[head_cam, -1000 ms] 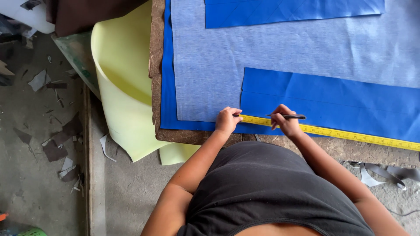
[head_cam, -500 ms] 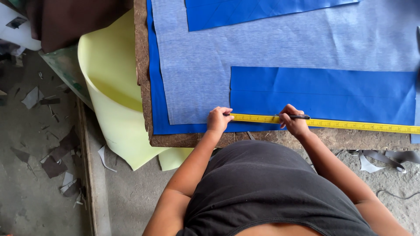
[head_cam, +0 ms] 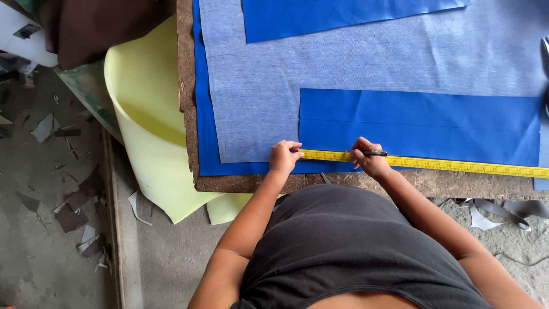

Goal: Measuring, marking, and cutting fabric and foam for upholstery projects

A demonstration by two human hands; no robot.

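A yellow measuring tape (head_cam: 446, 165) lies along the near edge of a bright blue fabric rectangle (head_cam: 417, 123) on a brown worktable (head_cam: 184, 86). My left hand (head_cam: 284, 157) presses the tape's left end down. My right hand (head_cam: 369, 159) is shut on a dark pen (head_cam: 374, 153), whose tip rests at the tape's upper edge. Under the rectangle lies a paler blue-grey cloth (head_cam: 354, 63), and beneath that a bright blue sheet (head_cam: 201, 114). Another bright blue piece (head_cam: 343, 14) lies at the far edge.
A pale yellow foam sheet (head_cam: 146, 114) hangs off the table's left side. Dark brown material (head_cam: 97, 28) sits at the top left. Scraps (head_cam: 68, 212) litter the concrete floor at left, and grey strips (head_cam: 503, 209) lie at right. Scissors (head_cam: 545, 51) show at the right edge.
The view has shifted, so the table sits further right in frame. Both hands stay on the tape, the right one with the pen at the same place.
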